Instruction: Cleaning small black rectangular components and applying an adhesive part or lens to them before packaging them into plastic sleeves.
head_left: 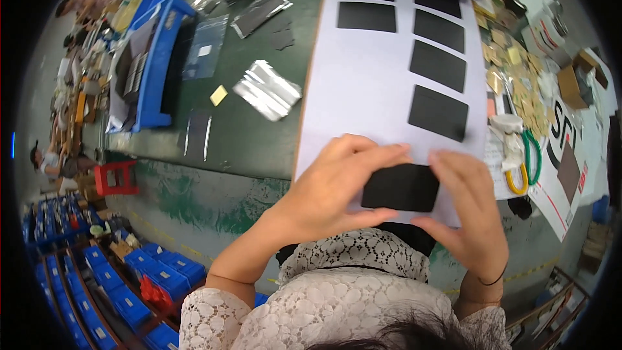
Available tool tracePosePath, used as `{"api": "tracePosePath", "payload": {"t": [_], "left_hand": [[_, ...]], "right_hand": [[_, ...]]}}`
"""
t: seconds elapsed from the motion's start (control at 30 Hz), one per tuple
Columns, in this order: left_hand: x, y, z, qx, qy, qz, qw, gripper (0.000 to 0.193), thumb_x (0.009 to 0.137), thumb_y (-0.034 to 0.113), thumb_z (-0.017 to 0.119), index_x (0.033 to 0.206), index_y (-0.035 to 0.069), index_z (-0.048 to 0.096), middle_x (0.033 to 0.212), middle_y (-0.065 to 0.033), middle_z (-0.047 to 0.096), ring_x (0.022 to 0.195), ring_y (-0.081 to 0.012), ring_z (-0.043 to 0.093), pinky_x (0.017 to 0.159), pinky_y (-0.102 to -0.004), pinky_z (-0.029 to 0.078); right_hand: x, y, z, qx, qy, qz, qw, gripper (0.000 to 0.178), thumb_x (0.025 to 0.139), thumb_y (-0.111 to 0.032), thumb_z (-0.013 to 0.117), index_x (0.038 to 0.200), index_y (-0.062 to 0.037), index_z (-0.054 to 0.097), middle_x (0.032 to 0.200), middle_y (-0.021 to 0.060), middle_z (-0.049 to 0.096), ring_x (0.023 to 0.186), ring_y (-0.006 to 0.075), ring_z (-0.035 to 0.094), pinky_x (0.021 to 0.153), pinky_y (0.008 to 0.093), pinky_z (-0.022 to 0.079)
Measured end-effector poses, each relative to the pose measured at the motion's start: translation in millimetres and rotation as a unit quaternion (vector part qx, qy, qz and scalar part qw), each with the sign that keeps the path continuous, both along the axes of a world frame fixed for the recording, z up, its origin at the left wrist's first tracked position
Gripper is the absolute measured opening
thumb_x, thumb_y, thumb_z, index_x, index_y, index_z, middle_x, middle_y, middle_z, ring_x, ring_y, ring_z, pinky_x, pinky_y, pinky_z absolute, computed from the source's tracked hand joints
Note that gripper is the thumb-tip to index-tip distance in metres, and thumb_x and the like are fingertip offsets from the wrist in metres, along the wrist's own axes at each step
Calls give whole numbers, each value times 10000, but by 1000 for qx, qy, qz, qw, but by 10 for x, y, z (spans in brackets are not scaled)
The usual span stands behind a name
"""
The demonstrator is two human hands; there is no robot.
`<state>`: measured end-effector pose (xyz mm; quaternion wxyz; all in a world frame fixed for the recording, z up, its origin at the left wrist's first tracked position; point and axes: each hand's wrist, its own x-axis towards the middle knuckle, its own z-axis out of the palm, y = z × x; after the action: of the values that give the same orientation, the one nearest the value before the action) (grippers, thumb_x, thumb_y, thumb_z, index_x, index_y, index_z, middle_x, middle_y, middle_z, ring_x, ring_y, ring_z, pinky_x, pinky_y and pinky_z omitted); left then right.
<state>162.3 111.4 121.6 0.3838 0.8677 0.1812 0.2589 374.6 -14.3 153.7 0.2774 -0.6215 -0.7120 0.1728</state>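
Observation:
Low in the view, a black rectangular card [400, 188] sits between my two hands over the near end of a white sheet [363, 97]. My left hand [343, 185] grips it at the left, fingers along its upper edge and thumb at the lower edge. On the other side, my right hand [470, 204] has its fingertips at the upper right corner and its thumb near the lower right one. Whether the card rests on the sheet or is lifted cannot be made out. Farther up the sheet lie several similar black cards [438, 112] in two columns.
Left of the sheet, the green table holds silvery film strips [267, 90], a small yellow note [219, 95] and a blue bin [159, 68]. Scissors with green and yellow handles [518, 168] and scattered tan pieces [518, 71] lie at right. A red stool [116, 177] stands beyond.

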Motion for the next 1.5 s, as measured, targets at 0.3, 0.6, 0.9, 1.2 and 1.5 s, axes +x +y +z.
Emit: {"api": "tracePosePath", "payload": {"t": [0.3, 0.6, 0.9, 1.2, 1.5], "left_hand": [[-517, 528, 3, 174, 27, 202, 963, 94, 791, 95, 790, 853, 63, 727, 874, -52, 722, 860, -233, 639, 788, -360, 493], [-803, 1205, -132, -67, 179, 177, 966, 107, 814, 71, 780, 866, 19, 702, 819, -23, 602, 792, -98, 572, 713, -248, 451], [-768, 1023, -127, -70, -74, 262, 960, 146, 1050, 123, 521, 1024, 10, 611, 827, 4, 573, 761, -67, 515, 716, -214, 416], [-268, 386, 166, -287, -26, 152, 945, 116, 961, 72, 655, 1035, -17, 667, 726, 62, 527, 638, -11, 448, 570, -187, 340], [-122, 262, 200, -321, 47, 105, 940, 68, 898, 30, 714, 894, -33, 739, 863, -103, 757, 859, -145, 711, 804, -274, 543]], "right_hand": [[-177, 56, -329, 11, 85, -46, 995, 665, 687, -59, 858, 1285, 24, 583, 1150, 161, 598, 995, 322, 574, 849, 388, 492], [-195, 73, -414, 12, 84, -53, 995, 671, 678, -60, 864, 1282, 20, 582, 1154, 153, 599, 995, 319, 568, 858, 384, 484], [-189, 93, -413, 21, 93, -34, 995, 649, 717, -72, 843, 1298, 19, 570, 1160, 152, 591, 1010, 327, 565, 874, 400, 489], [-110, 34, -294, 38, 67, -66, 995, 648, 705, -69, 845, 1290, 18, 581, 1151, 158, 591, 1007, 327, 571, 864, 394, 495], [114, -33, -64, 139, 0, -100, 985, 671, 656, -21, 853, 1281, 11, 611, 1169, 148, 606, 987, 300, 579, 831, 377, 494]]}}
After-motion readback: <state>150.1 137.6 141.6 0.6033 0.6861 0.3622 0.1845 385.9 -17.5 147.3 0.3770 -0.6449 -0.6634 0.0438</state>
